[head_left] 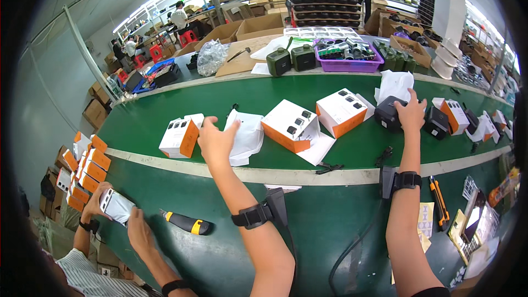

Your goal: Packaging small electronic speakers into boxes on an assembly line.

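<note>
1. Your left hand (215, 142) reaches out over the green conveyor belt (165, 118), fingers loosely spread, resting on or just above the edge of a white plastic bag with paper inside (247, 135); you cannot tell from this view whether it grips the bag.
2. Just to the left of that hand stands a small white-and-orange cardboard box (180, 137), close to your fingers but apart from them.
3. To the right of your left hand, past the bag, lies a larger white-and-orange cardboard carton printed with pictures of black devices (290, 125), with a second like it (342, 111) further right.
4. Your right hand (411, 113) lies palm down on top of a black, boxy plastic device (389, 114), fingers curved over its upper right side and touching it.
5. A crumpled white bag (395, 85) sits just beyond that hand; another black device (437, 122) sits just to its right.
6. Both of your wrists carry black straps with small black units.
7. Near your left forearm, on the nearer green table, lies a yellow-and-black utility knife (187, 223).
8. Further left, another person's two hands (118, 212) hold a white packet (116, 207).
9. Right of your right forearm lies an orange-and-black cutter (437, 193).
</note>
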Motion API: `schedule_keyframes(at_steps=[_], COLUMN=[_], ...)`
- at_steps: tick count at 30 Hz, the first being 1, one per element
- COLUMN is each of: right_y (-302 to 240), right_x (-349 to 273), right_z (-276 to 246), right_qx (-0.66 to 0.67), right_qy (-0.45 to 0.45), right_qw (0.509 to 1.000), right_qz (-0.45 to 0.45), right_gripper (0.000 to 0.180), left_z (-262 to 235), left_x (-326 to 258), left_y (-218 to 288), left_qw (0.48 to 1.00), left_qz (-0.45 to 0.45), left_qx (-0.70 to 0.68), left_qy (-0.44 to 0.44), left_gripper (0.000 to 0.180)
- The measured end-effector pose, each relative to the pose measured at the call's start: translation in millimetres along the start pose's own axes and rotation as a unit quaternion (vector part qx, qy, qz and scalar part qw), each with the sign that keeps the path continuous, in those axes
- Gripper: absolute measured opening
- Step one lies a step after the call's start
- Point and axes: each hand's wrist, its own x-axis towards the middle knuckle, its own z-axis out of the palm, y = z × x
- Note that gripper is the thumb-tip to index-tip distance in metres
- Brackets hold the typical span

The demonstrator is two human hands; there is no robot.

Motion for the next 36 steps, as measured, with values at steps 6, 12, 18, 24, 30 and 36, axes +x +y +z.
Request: schedule_keyframes(at_steps=[6, 12, 18, 24, 30, 36], right_y=[-24, -94, -127, -133, -119, -123], right_x=[7, -56, -121, -166, -161, -170], right_z=[-64, -66, -44, -10, 13, 8], right_qx=[0.282, 0.34, 0.351, 0.3, 0.196, 0.068], right_qy=[0.06, -0.084, -0.369, -0.457, -0.206, -0.241], right_qw=[0.943, 0.879, 0.759, 0.719, 0.815, 0.835], right_qz=[-0.168, -0.325, -0.406, -0.429, -0.505, -0.49], right_gripper=[0.047, 0.034, 0.021, 0.015, 0.01, 0.01], left_z=[11, 11, 34, 56, 61, 56], left_x=[18, 3, -14, -30, -32, -17], left_y=[-30, -28, -5, 20, 23, -2], left_qw=[0.942, 0.89, 0.957, 0.939, 0.931, 0.983], left_qz=[-0.063, -0.073, 0.016, 0.022, 0.003, 0.059], left_qx=[0.259, 0.372, 0.109, 0.023, 0.007, 0.08], left_qy=[-0.203, -0.253, -0.268, -0.342, -0.365, -0.154], left_gripper=[0.048, 0.038, 0.023, 0.025, 0.027, 0.036])
